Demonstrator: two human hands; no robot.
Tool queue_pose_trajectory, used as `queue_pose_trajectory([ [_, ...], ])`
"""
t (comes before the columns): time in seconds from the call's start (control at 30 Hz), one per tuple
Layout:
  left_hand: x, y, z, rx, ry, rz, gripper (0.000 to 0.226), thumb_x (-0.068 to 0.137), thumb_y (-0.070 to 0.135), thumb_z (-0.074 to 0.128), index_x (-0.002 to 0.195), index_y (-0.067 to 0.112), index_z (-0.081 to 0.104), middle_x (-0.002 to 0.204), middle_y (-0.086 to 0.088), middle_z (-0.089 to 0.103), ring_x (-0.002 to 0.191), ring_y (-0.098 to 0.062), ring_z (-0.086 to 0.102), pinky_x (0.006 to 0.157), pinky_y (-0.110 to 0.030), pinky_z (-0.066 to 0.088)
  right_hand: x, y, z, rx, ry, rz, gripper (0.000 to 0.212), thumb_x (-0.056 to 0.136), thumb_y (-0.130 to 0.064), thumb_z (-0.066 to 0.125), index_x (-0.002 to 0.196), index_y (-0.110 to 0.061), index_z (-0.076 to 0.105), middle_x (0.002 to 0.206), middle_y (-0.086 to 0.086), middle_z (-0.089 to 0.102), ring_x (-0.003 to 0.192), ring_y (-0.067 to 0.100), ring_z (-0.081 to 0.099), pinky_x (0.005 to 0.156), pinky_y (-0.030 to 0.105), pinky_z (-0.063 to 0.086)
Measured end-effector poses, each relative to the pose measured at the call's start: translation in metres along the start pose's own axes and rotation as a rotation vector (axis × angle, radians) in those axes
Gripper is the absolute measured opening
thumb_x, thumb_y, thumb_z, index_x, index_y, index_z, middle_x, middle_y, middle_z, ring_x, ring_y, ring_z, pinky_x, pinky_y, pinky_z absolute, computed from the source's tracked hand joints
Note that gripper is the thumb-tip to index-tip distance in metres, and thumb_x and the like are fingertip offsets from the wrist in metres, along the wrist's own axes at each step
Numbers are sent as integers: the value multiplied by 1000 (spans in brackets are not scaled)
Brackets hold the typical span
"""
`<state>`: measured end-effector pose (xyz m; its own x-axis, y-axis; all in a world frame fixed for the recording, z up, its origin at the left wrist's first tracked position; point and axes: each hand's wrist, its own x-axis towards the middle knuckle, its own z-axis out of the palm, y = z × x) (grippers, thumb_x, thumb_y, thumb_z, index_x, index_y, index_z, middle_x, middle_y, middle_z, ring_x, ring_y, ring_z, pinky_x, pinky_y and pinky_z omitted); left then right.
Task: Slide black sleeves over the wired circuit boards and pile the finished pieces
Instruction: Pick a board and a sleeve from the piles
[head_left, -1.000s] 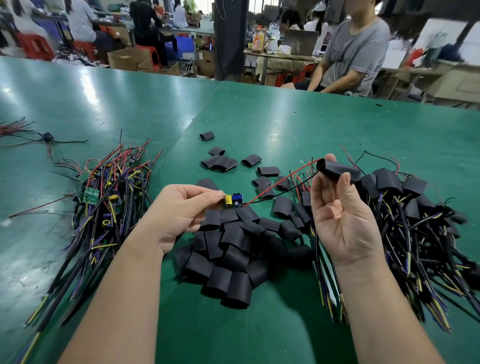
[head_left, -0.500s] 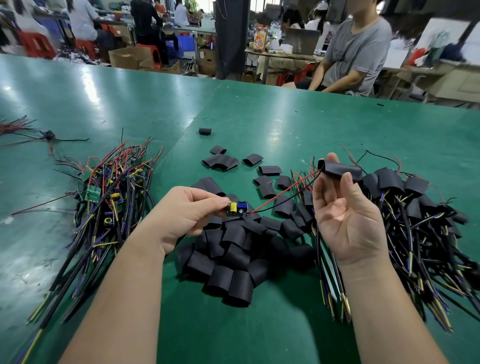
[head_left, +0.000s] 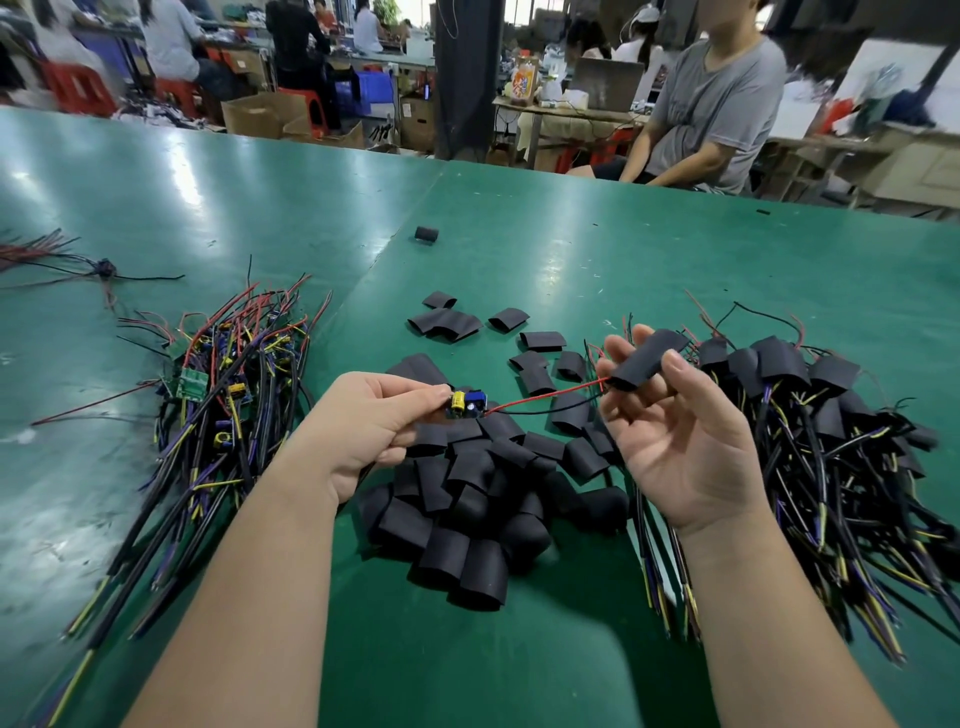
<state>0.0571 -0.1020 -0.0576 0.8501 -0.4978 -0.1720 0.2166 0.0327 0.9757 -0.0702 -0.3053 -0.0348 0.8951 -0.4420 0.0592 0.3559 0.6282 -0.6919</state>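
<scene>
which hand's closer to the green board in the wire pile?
Left. The left hand, pinching a small circuit board, lies right of the green board; the right hand, holding a black sleeve, is farther right.

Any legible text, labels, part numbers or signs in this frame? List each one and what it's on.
Nothing legible.
Bottle label on the far table: orange print, too blurred to read.
Circuit board pinched by the left hand: component markings too small to read.
Green board in the unsleeved pile: markings too small to read.
Black sleeve held by the right hand: no print visible.
</scene>
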Motion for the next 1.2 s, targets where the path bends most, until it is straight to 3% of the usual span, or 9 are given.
queue_pose_trajectory([
  [0.27,4,-3,2,-12,95,0,11,85,10,69,81,0,72,72,-10,62,39,-6,24,34,-12,19,2,15,6,-150,-83,-33,33,71,-3,61,102,-13,59,106,9,72,100,23,68,71,20,52],
  [0.43,2,-5,18,-33,60,18,14,84,12,71,72,7,74,68,-8,67,38,-6,25,34,-13,21,0,47,14,-295,-44,28,38,64,-5,68,99,-15,59,108,5,72,88,13,66,69,22,53],
  [0.67,-4,0,28,-118,4,106,8,79,10,71,74,4,68,62,-4,66,39,-6,31,33,-14,25,5,45,7,-132,-51,53,31,72,-5,61,101,-10,55,112,7,71,89,15,70,73,25,56],
  [0.83,-9,3,31,-113,-73,121,19,63,21,75,71,5,69,60,-3,65,38,-7,28,33,-14,24,3,42,8,-104,-81,31,27,74,-6,61,100,-9,56,103,6,73,82,13,71,71,24,57],
  [0.97,-10,4,32,-104,-96,153,14,63,21,75,67,9,70,59,-3,66,36,-7,28,35,-13,24,-1,45,10,-278,-101,25,28,70,-9,64,97,-11,56,99,7,74,87,15,70,71,25,57],
  [1.07,-9,3,32,-117,-80,202,19,65,21,75,70,6,64,51,4,60,35,-7,29,35,-13,24,-4,48,13,-270,-108,66,30,67,-9,66,97,-11,59,83,4,72,80,16,70,68,27,58],
  [1.2,-11,2,35,-57,-68,290,18,65,25,76,69,10,67,54,2,62,36,-8,30,38,-13,24,-4,47,15,-245,-72,33,31,68,-10,66,98,-9,60,82,5,72,75,15,70,70,27,58],
])
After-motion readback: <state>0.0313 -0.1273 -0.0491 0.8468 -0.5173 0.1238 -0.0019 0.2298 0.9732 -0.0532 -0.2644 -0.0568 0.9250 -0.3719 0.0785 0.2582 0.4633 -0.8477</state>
